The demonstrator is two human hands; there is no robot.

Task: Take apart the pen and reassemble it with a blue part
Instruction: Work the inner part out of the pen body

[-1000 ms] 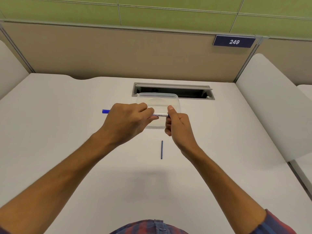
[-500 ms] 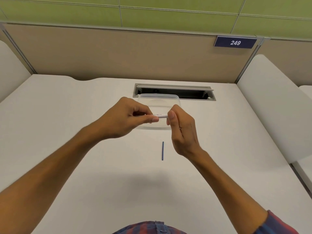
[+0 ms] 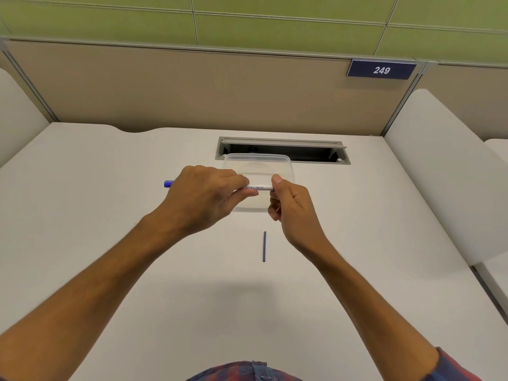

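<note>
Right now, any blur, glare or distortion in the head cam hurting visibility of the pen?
Head view: wide-angle bowing at the edges; soft even light, faint shadow near the blue refill; no glare; pen print slightly soft; clear container low-contrast; left hand hides most of the barrel.

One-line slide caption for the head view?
Both hands, left and right, hold a white pen over a clear tub; a blue rod lies on the desk.

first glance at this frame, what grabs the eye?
Both hands meet mid-desk over a clear plastic container: the left hand and right hand pinch a white pen level between them, its blue end poking out past the left hand. A thin dark blue refill lies alone on the white desk, just nearer the person. A "249" plate sits on the partition, upper right.
</note>
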